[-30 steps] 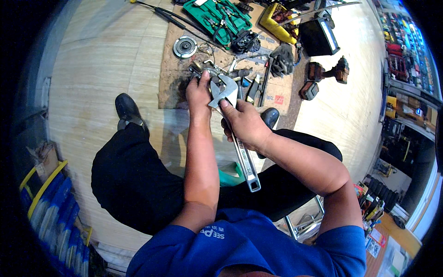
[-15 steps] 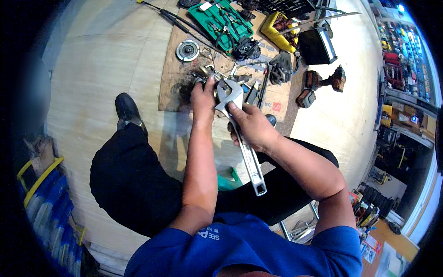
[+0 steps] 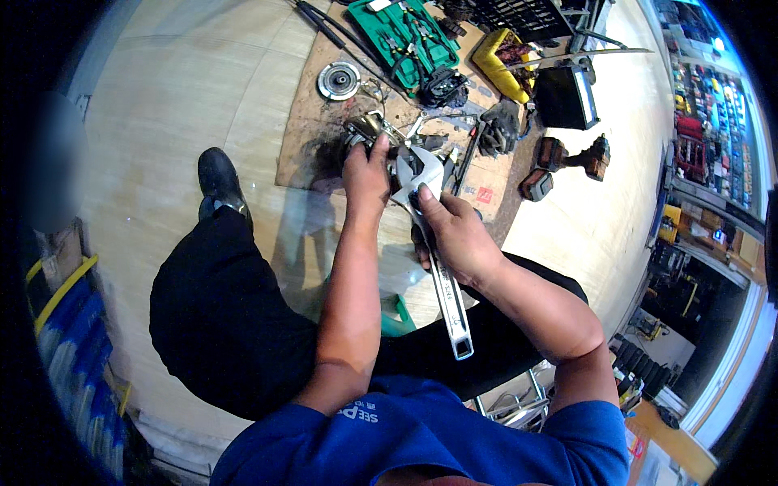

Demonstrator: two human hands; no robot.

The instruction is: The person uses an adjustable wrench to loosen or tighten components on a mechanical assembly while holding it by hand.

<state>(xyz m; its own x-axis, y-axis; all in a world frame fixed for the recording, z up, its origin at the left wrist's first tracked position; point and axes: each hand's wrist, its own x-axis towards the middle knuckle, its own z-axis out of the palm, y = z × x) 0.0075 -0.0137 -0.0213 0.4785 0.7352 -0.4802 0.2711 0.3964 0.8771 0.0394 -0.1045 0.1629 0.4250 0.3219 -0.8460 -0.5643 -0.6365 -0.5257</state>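
Large silver adjustable wrench (image 3: 438,259) gripped over a brown cardboard mat (image 3: 324,130) on the pale floor

The right hand (image 3: 454,235) is wrapped around the upper handle of the wrench, thumb pressed up near its head; the long axis runs from the handle end low by the person's lap up and slightly left to the open jaw, which points away toward a small greasy metal part (image 3: 365,130). The left hand (image 3: 366,172) rests curled on that part just beside the wrench head, fingers pressed together on top of it. Beyond lie a round metal disc (image 3: 339,79), a green tool case (image 3: 405,34), dark work gloves (image 3: 498,128) and a cordless drill (image 3: 577,155)
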